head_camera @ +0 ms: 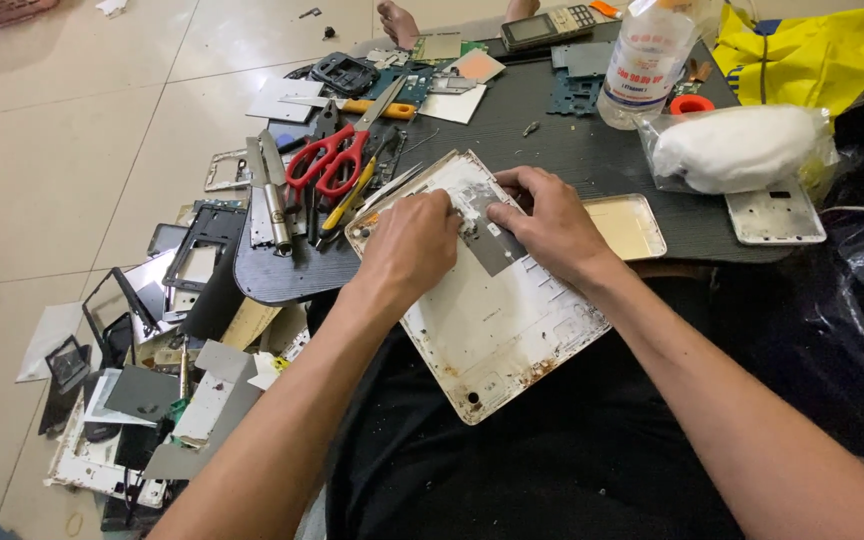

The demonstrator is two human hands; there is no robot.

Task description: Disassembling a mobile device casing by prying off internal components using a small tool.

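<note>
Work piece: white tablet back shell (497,310), inner face up, lying half on the near edge of the dark bench (572,150) and half on the person's lap
Condition: stained, rust-coloured marks along the lower edge; a grey film patch (497,245) near the middle
Left hand (407,245): fingers curled, pressing down on the upper left part of the shell, tips close together at the grey patch; holds nothing else that I can see
Right hand (547,225): fingers bent narrow, pinching or picking at the top edge of the grey patch; whether a tool is in it, cannot tell
Handling, judged: thin, light, fairly stiff panel, likely to flex if lifted by one corner; rims probably sharp; smooth inner face, somewhat slippery
Where to hold, judged: by the long edges, or pinned flat with a palm as now
Nearby: red scissors (327,160), yellow-handled screwdriver (347,205), clear plastic bottle (642,60), gold phone shell (627,225) just right of the right hand
Floor (52,150): heap of stripped frames and panels at the left
</note>
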